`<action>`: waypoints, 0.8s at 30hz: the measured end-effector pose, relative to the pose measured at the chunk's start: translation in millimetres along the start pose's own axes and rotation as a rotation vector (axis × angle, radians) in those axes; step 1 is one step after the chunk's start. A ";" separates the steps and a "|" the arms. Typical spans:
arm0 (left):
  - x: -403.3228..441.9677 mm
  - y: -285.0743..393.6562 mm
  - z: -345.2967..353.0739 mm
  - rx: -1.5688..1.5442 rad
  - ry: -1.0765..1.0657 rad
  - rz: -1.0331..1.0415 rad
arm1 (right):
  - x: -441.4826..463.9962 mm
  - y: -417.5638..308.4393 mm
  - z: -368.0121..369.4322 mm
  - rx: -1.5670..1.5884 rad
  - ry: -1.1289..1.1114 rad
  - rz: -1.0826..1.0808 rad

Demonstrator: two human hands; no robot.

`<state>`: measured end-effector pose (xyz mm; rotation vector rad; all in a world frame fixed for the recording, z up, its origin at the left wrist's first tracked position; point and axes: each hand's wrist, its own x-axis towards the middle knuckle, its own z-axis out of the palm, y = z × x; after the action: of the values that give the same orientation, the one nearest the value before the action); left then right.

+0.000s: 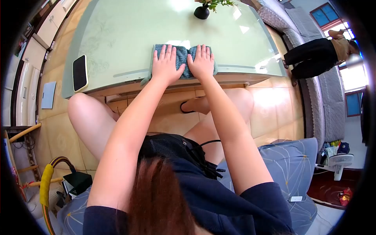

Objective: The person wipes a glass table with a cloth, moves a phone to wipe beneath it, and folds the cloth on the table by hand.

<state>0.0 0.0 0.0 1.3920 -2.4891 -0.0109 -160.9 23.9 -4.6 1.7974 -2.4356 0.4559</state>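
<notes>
A blue-green ribbed cloth [181,57] lies folded at the near edge of the glass-topped table [129,37]. My left hand [167,64] rests flat on its left part, fingers stretched forward and thumb out to the side. On the right part, my right hand [201,62] lies flat too, with its fingers apart. The two thumbs point toward each other, with a strip of cloth showing between them. Both palms hide some of the cloth, and one corner hangs over the table edge at the left.
A phone [80,73] lies near the table's left corner. A black vase [201,12] with green leaves stands toward the back. Another person [317,56] is at the right by the grey sofa [331,94]. A white fan [340,161] stands at lower right.
</notes>
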 end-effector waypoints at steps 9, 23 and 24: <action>-81.9 -10.5 -28.4 -0.063 -0.004 0.101 | -77.4 -12.5 -27.1 0.016 -0.105 -0.223; -74.3 -14.7 -33.8 -0.020 -0.099 0.050 | -59.6 -26.3 -27.5 0.022 -0.211 -0.258; -84.6 -17.9 -37.3 -0.044 -0.094 0.074 | -67.9 -27.6 -30.3 0.014 -0.224 -0.288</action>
<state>65.9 66.1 12.4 1.3099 -2.5990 -0.1176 -117.2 87.7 13.3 2.2693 -2.2481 0.2592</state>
